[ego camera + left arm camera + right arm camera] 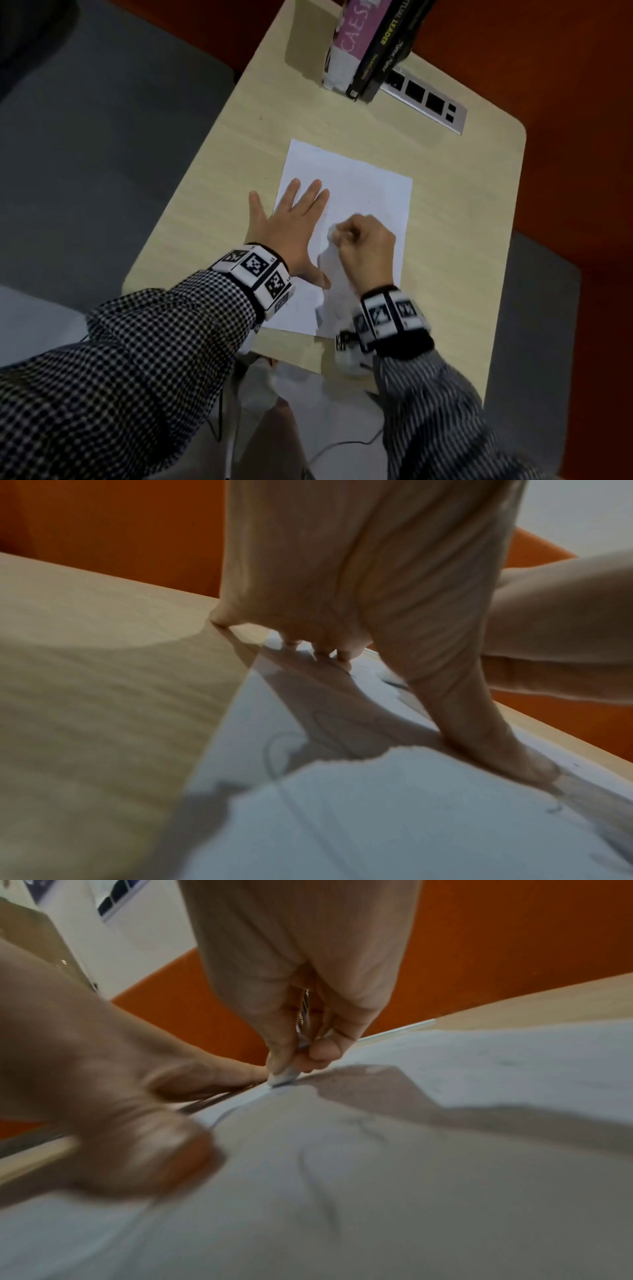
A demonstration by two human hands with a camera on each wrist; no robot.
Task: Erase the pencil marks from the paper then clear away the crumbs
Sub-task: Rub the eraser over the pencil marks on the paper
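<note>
A white sheet of paper (363,185) lies on the light wooden desk (462,212). My left hand (291,222) lies flat with spread fingers, pressing the paper's left side, the little finger on the bare desk. In the right wrist view my right hand (298,1047) pinches a white eraser (282,1079), whose tip touches the paper (479,1064). Faint curved pencil lines (294,750) show on the paper (377,818) under my left hand (342,588). In the head view my right hand (363,246) is a fist over the paper's middle.
Several books (373,44) stand at the desk's far edge, beside a grey socket strip (428,99). An orange wall or panel (565,102) lies beyond the desk on the right, and grey floor (102,154) on the left. Cables hang below the near edge.
</note>
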